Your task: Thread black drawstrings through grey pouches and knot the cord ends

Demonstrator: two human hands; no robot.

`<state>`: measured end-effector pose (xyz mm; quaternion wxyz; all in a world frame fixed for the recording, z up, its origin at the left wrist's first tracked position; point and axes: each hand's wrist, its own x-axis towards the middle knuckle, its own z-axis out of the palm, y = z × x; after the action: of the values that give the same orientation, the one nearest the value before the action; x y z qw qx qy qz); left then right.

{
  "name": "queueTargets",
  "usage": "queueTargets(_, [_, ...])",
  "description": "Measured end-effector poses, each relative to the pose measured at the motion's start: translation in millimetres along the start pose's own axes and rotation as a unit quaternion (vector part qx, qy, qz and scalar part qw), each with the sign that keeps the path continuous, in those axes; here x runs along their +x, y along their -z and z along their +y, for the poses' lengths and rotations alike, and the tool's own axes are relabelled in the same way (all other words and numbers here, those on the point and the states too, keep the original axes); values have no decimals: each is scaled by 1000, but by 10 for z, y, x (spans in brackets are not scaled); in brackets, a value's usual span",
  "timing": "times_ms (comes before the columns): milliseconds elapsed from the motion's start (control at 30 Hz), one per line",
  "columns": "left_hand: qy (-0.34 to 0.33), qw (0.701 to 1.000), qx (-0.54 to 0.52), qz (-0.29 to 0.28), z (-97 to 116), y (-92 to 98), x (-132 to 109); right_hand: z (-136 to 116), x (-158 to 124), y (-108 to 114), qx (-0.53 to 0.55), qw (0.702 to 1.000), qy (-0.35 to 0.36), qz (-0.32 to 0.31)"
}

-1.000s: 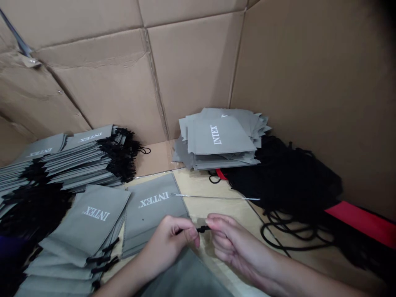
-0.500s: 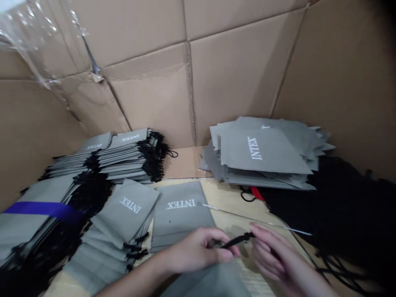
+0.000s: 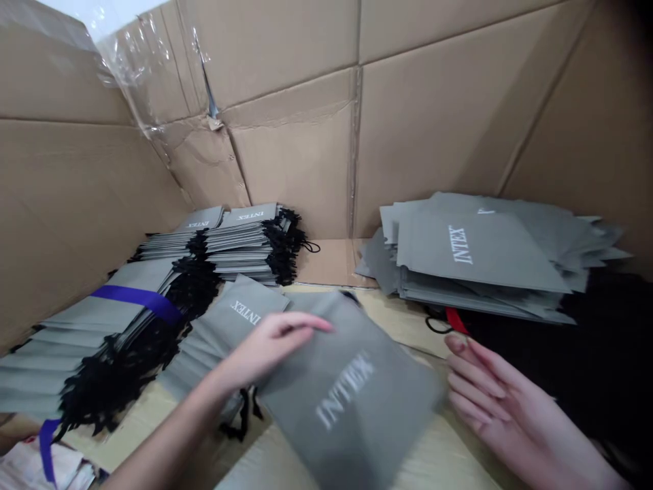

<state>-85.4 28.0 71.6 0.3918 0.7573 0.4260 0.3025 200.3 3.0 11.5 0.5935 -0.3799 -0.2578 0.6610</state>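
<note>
A grey pouch point(image 3: 352, 401) printed INTEX hangs tilted at the centre, pinched near its upper left edge by the left hand point(image 3: 290, 340). Beside its right corner is the right hand point(image 3: 494, 401), fingers curled; whether their tips pinch anything, I cannot tell. Fanned pouches point(image 3: 242, 306) lie beyond the left wrist, a blue-banded row point(image 3: 125, 282) farther left. A loose pile point(image 3: 484, 252) sits behind, against cardboard walls point(image 3: 300, 163).
</note>
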Motion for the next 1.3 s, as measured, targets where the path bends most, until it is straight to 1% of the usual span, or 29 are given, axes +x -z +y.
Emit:
queueTargets(33, [16,996,9,90,-64,138,-105,0,-19,-17,5,1000,-8,9])
queueTargets(67, [35,984,27,172,-141,267,-221,1,-35,-30,19,999,-22,20])
queueTargets(100, [55,967,55,242,-230,381,-343,5,-46,-39,31,998,-37,28])
queueTargets(133, [91,948,92,291,-328,473,-461,13,-53,-46,33,998,-42,30])
queueTargets(167, [142,929,133,316,-431,541,-568,25,-55,-50,27,998,-42,28])
queueTargets(200, [197,905,185,330,-536,584,-658,40,-54,-53,15,999,-41,23])
queueTargets(233, [253,874,251,331,-637,605,-726,59,-48,-55,-4,999,-38,15])
queueTargets(267, [290,850,310,313,-730,610,-772,78,-39,-56,-32,999,-32,4])
queueTargets(333, [302,826,395,267,-880,596,-808,108,-16,-49,-129,991,-9,-20])
queueTargets(367, [298,820,424,245,-935,588,-807,112,-4,-40,-202,979,12,-29])
queueTargets(400, [289,818,444,224,-978,584,-801,105,6,-27,-291,955,41,-35])
queueTargets(433, [281,816,461,207,-1014,584,-793,87,15,-11,-388,918,73,-33])
queueTargets(500, [264,813,486,180,-1072,593,-787,22,30,33,-567,812,139,-3])
queueTargets(533, [255,812,496,174,-1095,596,-789,-17,41,63,-631,758,166,19])
queueTargets(567, [248,808,506,173,-1115,594,-795,-52,59,97,-678,710,186,41])
queueTargets(600, [244,803,514,175,-1130,586,-801,-78,85,137,-707,674,206,55])
queueTargets(667, [243,795,526,177,-1136,547,-812,-89,167,223,-745,619,240,52])
queueTargets(700, [241,791,535,176,-1125,518,-813,-71,219,262,-756,601,255,37])
queueTargets(767, [228,779,559,170,-1082,452,-805,4,318,309,-783,570,249,19])
queueTargets(867, [208,754,600,165,-995,379,-763,143,372,267,-820,515,249,10])
queueTargets(933, [205,733,626,169,-941,369,-719,196,318,183,-829,497,256,2])
queueTargets(1000, [197,720,641,176,-886,382,-669,192,223,95,-830,497,253,-6])
queueTargets(1033, [187,719,644,180,-855,391,-641,172,177,60,-832,497,247,-7])
queueTargets(1100, [154,726,643,187,-781,396,-577,106,120,21,-838,495,230,7])
queueTargets(1167, [111,744,631,189,-692,370,-495,29,135,20,-844,491,210,40])
queueTargets(1200, [87,759,618,183,-645,342,-446,-5,169,29,-847,490,199,56])
queueTargets(1300, [18,823,548,147,-509,203,-281,-63,325,63,-849,491,167,99])
